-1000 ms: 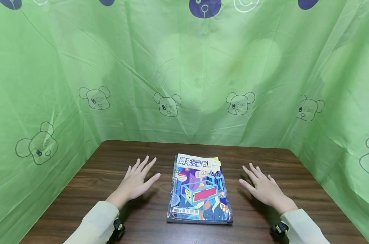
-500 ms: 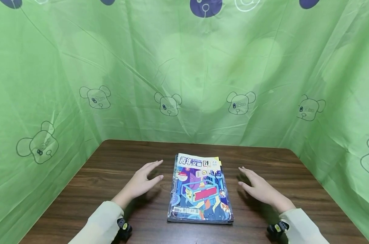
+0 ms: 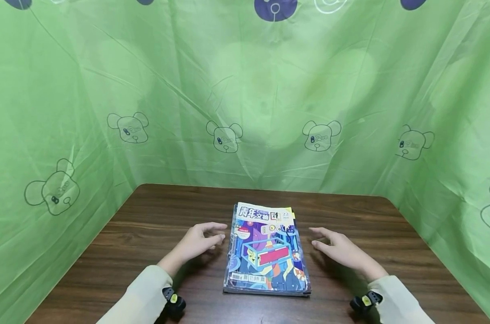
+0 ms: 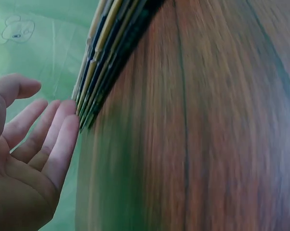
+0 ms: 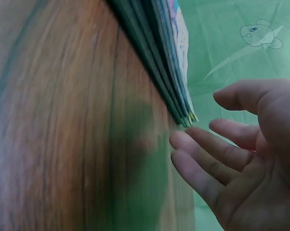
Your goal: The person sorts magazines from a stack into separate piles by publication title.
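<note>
In the lower middle of the head view, the magazines [image 3: 269, 252] lie flat in a stack on the brown wood-grain tabletop [image 3: 147, 225], their long sides running up the frame. The top cover carries a white band with large dark characters at its upper end, a purple and blue picture with a red block in its middle, and pale code labels at its lower left; a bit of yellow shows at the stack's upper right corner. To the left of the stack, the left hand [image 3: 198, 240] reaches in from the lower left of the frame, just beside the stack's edge, its thumb apart from the gently bent fingers. To the right, the right hand [image 3: 339, 247] reaches in from the lower right, near the opposite edge, its fingers likewise bent a little and its thumb apart from them. In the left wrist view the layered page edges slant down from the top to the fingertips at the left; in the right wrist view they slant down to those at the right. Pale sleeves [image 3: 141, 292] and black wrist cameras [image 3: 173, 302] show at the bottom of the head view, and a green curtain [image 3: 261, 76] printed with bear heads fills its upper part.
</note>
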A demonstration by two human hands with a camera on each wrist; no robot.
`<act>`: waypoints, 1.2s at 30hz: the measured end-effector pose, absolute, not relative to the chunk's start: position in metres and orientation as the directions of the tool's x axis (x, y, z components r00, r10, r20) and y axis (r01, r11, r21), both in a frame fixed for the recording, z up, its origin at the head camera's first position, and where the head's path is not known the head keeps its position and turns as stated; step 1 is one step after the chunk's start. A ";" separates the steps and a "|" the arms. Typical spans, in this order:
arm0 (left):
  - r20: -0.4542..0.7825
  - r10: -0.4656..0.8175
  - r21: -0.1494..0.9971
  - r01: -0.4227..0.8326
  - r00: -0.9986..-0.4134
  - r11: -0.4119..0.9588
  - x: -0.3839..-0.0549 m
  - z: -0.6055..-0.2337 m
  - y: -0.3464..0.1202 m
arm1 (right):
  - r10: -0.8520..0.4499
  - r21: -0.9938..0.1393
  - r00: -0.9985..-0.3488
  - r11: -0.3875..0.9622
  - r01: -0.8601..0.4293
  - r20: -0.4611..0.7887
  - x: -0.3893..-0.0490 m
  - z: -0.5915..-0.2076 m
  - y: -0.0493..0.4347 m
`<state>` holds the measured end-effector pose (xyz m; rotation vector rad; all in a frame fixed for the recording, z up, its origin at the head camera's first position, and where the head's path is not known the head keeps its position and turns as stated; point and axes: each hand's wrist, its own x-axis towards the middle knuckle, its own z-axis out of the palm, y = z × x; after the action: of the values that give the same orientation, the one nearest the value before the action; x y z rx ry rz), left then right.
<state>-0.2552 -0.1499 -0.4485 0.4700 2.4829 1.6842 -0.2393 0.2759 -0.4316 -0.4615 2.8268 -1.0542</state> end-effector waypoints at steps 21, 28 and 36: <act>-0.071 0.293 0.968 0.005 -0.953 0.250 -0.257 -0.446 -0.124 | -0.377 -0.877 -0.915 0.477 -0.057 -0.146 -0.248 -0.437 0.257; -0.080 0.284 0.969 -0.009 -0.956 0.245 -0.260 -0.445 -0.119 | -0.315 -0.867 -0.931 0.499 0.002 -0.184 -0.253 -0.438 0.247; -0.080 0.269 0.978 -0.023 -0.960 0.208 -0.261 -0.447 -0.116 | -0.342 -0.889 -0.921 0.458 0.013 -0.189 -0.260 -0.444 0.241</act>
<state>-0.2606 -0.1157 -0.4470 0.2347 2.2494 1.8268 -0.2597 0.2408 -0.4441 -0.2786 2.3708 -1.4504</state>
